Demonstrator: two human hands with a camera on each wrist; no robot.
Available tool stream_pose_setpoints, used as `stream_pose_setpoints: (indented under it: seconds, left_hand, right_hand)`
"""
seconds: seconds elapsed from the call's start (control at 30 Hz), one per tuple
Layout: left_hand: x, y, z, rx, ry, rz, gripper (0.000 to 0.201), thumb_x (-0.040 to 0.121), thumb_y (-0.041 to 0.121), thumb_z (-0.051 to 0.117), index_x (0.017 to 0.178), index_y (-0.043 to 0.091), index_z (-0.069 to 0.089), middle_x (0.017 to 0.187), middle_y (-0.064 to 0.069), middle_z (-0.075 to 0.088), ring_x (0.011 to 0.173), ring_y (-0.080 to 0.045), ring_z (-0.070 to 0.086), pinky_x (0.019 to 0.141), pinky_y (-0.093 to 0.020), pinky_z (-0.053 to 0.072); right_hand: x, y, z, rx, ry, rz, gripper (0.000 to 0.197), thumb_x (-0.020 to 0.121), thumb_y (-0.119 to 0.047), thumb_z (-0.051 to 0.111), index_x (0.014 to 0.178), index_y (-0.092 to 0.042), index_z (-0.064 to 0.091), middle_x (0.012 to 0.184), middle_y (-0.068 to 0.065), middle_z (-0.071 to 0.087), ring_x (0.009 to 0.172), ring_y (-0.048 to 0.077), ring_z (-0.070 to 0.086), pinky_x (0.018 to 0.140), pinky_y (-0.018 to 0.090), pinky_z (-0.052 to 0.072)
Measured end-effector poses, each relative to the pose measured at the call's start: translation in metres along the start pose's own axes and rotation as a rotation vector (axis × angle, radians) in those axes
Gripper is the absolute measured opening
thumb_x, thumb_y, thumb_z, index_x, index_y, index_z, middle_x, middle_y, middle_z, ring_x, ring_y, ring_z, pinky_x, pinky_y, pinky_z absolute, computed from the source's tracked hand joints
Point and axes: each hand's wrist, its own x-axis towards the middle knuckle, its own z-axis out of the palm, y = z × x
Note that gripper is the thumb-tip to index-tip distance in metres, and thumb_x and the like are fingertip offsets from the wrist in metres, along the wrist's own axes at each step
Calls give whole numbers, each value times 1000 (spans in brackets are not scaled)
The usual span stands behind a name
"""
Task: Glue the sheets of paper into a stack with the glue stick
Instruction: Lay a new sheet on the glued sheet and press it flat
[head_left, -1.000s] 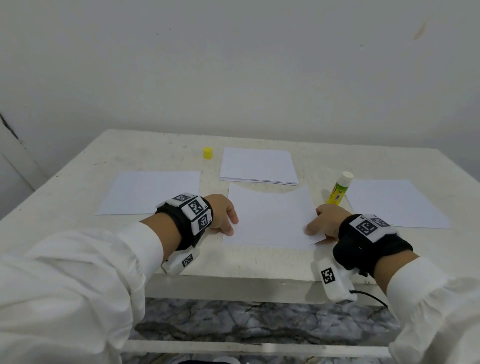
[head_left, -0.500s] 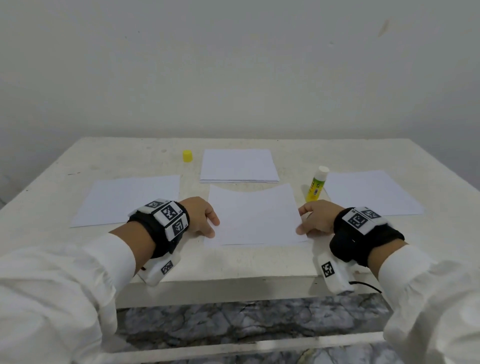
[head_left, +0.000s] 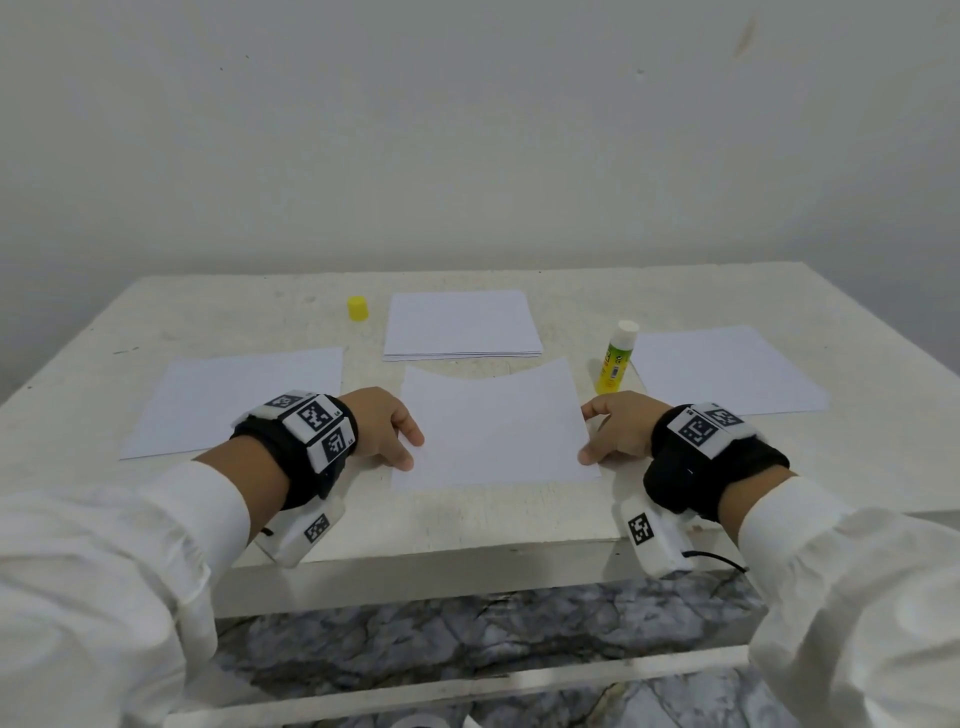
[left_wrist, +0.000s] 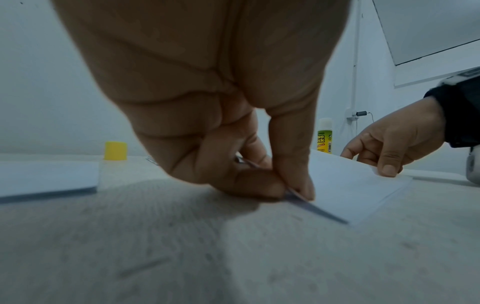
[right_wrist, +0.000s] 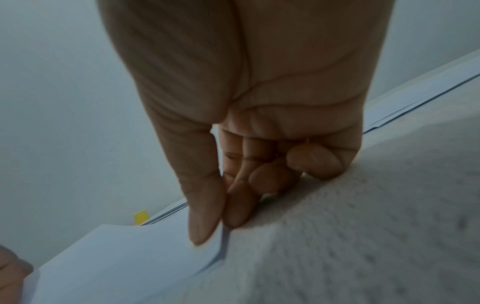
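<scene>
While left hand (head_left: 382, 423) pinches the left edge of the middle paper sheet (head_left: 493, 426), right hand (head_left: 618, 426) pinches its right edge; sheet lies on white tabletop (head_left: 467, 519), far edge curled up. Uncapped glue stick (head_left: 615, 356) stands upright just beyond right hand. Paper stack (head_left: 462, 325) behind sheet, yellow cap (head_left: 358, 307) left of stack.

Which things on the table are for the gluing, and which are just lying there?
For the gluing:
middle sheet, pinched by left hand and right hand
glue stick
paper stack
left sheet
right sheet

Just lying there:
yellow cap
</scene>
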Motion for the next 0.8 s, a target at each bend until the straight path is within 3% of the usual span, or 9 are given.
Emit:
stream_pose_setpoints:
  seconds: [0.13, 0.33, 0.43, 0.5, 0.8]
  left_hand:
    - [1, 0, 0, -3, -13, -6, 26, 76, 16, 79, 100, 21, 69, 69, 6, 60, 63, -8, 55, 62, -15, 42]
    - [2, -1, 0, 8, -19, -7, 25, 76, 17, 79, 97, 23, 68, 69, 6, 62, 64, -7, 56, 61, -15, 42]
    - [2, -1, 0, 8, -21, -8, 26, 76, 17, 79, 99, 23, 69, 68, 6, 62, 64, -8, 57, 61, -15, 42]
    - [3, -1, -1, 11, -25, -10, 23, 76, 17, 79, 95, 25, 68, 68, 6, 63, 64, -8, 57, 61, -15, 42]
    - [2, -1, -3, -16, -46, -23, 22, 76, 17, 79, 91, 27, 67, 68, 5, 64, 61, -8, 55, 57, -14, 41]
  right_hand:
    - [1, 1, 0, -23, -3, -6, 40, 75, 1, 75, 108, -16, 60, 77, -2, 60, 67, 11, 56, 46, 14, 44]
    - [3, 1, 1, 1, 2, -2, 39, 75, 3, 75, 104, -17, 58, 90, 1, 61, 73, 13, 57, 45, 14, 46]
    - [5, 1, 3, -9, 8, -4, 41, 73, 2, 76, 106, -15, 58, 102, 8, 62, 88, 24, 61, 74, 32, 58]
    - [6, 0, 5, -22, 13, -4, 46, 72, 1, 78, 111, -14, 58, 104, 9, 62, 100, 29, 62, 89, 42, 54]
    - [8, 0, 4, -41, 2, -14, 44, 73, 2, 77, 111, -9, 58, 97, 8, 63, 95, 29, 63, 92, 44, 52]
